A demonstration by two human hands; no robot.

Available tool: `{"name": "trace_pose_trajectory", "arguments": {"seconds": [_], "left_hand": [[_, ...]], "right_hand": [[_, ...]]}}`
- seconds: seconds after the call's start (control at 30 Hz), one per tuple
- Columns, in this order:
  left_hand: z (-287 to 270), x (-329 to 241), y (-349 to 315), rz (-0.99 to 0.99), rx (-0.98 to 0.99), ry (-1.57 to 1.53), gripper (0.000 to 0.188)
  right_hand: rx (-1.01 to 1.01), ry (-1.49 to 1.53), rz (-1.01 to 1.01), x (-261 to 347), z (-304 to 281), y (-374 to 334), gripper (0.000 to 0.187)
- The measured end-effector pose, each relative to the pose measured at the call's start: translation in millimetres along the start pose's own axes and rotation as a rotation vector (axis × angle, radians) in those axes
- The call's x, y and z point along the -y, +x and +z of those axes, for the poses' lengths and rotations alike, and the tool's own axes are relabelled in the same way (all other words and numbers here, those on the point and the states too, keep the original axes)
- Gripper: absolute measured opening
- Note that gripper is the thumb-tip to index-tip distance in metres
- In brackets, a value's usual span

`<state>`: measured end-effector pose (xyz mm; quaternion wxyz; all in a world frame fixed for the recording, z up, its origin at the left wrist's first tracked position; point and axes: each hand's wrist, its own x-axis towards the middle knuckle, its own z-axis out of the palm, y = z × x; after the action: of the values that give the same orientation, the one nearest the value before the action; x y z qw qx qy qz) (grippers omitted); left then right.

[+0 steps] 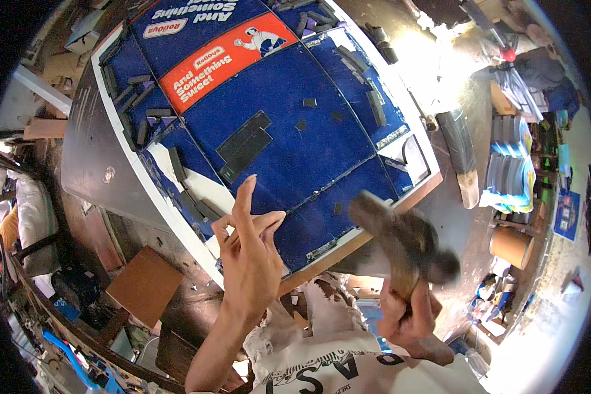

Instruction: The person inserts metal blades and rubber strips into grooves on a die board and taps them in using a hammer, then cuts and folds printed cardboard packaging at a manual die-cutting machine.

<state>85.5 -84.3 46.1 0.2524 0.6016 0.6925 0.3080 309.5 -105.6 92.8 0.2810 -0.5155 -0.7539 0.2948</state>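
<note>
A large blue panel [289,125] with a red-orange printed band lies on a white-edged board [177,217] in front of me. Dark rectangular strips [244,144] and small dark pieces are stuck across it. My left hand [249,256] hovers at the near edge of the panel, index finger raised and thumb and fingers pinched together; whether something small sits between them is too small to tell. My right hand [407,315] grips the wooden handle of a hammer [400,243], blurred by motion, held over the near right corner of the panel.
A brown board [144,285] lies on the floor at lower left. A dark roll [456,141] and stacked sheets [505,171] sit to the right, with a cardboard tube [511,246] below them. Clutter and tools ring the work area.
</note>
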Motion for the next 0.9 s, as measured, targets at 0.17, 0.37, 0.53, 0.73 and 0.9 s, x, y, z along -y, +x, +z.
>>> {"name": "trace_pose_trajectory", "arguments": {"seconds": [0.17,0.37,0.53,0.73,0.9], "left_hand": [[-2,6,-5,0.005,0.051,-0.091,0.073],[1,4,1,-0.023,0.054,-0.089,0.070],[0,7,4,0.062,0.034,-0.027,0.065],[-3,12,0,-0.013,0.110,-0.119,0.071],[0,9,3,-0.064,0.088,-0.196,0.059]], "right_hand": [[0.310,-0.015,0.135,-13,15,21,0.051],[0.058,-0.091,-0.062,-3,10,7,0.043],[0.137,-0.047,0.071,-6,25,15,0.056],[0.096,-0.004,0.130,-6,33,4,0.052],[-0.072,0.361,0.676,12,34,-28,0.039]]}}
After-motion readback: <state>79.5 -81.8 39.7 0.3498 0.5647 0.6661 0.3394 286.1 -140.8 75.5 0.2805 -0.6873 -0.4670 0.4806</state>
